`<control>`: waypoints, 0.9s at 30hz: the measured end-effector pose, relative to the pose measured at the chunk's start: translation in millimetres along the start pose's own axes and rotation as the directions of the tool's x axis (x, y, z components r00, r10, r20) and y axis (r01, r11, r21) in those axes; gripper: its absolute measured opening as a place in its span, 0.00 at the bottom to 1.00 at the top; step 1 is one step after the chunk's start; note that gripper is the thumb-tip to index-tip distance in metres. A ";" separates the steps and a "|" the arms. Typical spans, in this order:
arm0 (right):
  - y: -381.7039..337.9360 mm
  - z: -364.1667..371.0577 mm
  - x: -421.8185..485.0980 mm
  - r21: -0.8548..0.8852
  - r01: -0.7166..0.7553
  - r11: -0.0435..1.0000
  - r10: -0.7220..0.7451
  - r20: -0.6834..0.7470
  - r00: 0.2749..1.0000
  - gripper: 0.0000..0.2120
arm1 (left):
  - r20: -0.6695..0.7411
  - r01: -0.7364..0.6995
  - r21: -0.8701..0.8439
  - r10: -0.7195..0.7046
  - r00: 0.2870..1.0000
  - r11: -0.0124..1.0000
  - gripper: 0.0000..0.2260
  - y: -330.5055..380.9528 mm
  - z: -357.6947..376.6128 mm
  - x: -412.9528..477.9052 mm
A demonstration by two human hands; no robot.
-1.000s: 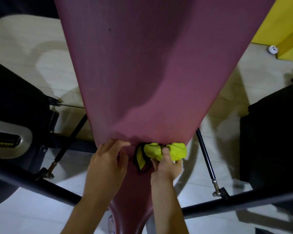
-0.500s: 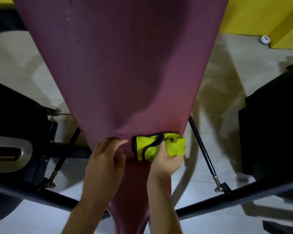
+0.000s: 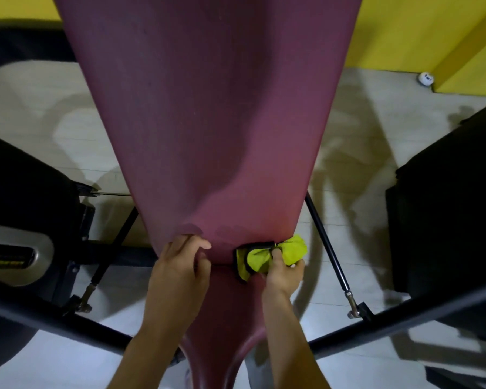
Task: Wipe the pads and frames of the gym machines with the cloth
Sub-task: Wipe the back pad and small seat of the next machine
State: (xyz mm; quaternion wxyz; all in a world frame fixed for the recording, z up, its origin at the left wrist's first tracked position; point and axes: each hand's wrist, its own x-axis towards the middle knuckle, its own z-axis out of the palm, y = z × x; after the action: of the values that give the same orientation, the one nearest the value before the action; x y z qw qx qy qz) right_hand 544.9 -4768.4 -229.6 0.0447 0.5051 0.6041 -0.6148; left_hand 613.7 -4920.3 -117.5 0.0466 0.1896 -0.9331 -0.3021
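Note:
A large maroon back pad point(image 3: 208, 122) of a gym machine fills the middle of the view and narrows toward me. My right hand point(image 3: 284, 273) grips a bunched yellow-green cloth point(image 3: 270, 255) with a black edge, pressed against the pad's lower right end, at the seam with the maroon seat pad point(image 3: 230, 304) below. My left hand point(image 3: 177, 265) rests on the pad's lower left edge, with its fingers curled over the rim. A damp streak shows on the pad just above both hands.
Black frame bars point(image 3: 404, 318) cross low on both sides. Thin black struts point(image 3: 327, 245) run down from under the pad. Dark machine parts point(image 3: 446, 206) stand right and left point(image 3: 26, 192). A yellow wall point(image 3: 418, 37) lies beyond, and a small white object point(image 3: 426, 78) sits on the pale floor.
My right hand has slid the cloth rightward along the pad's lower edge, toward its right corner. My left hand stays on the left edge.

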 end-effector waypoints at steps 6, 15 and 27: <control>-97.9 4.6 -70.4 0.235 0.175 0.956 -0.221 0.181 0.958 0.15 | -0.079 -0.054 -0.064 0.049 0.996 0.996 0.11 26.0 -45.5 16.1; -238.0 27.7 -155.8 0.311 0.647 0.696 -0.694 0.061 0.718 0.12 | -0.186 -0.016 -0.097 -0.003 0.982 0.995 0.11 42.5 -91.0 27.8; -79.1 41.1 -95.5 0.024 0.572 0.820 -0.570 -0.047 0.820 0.21 | -0.225 -0.003 -0.026 -0.003 0.974 1.000 0.10 -4.6 -68.8 9.4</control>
State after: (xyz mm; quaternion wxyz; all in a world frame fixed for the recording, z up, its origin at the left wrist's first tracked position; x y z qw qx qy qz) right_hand 515.3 -4832.8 -119.8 -0.1621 0.3133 0.7167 -0.6016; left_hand 620.4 -4964.8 -64.5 0.1546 0.2218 -0.9178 -0.2908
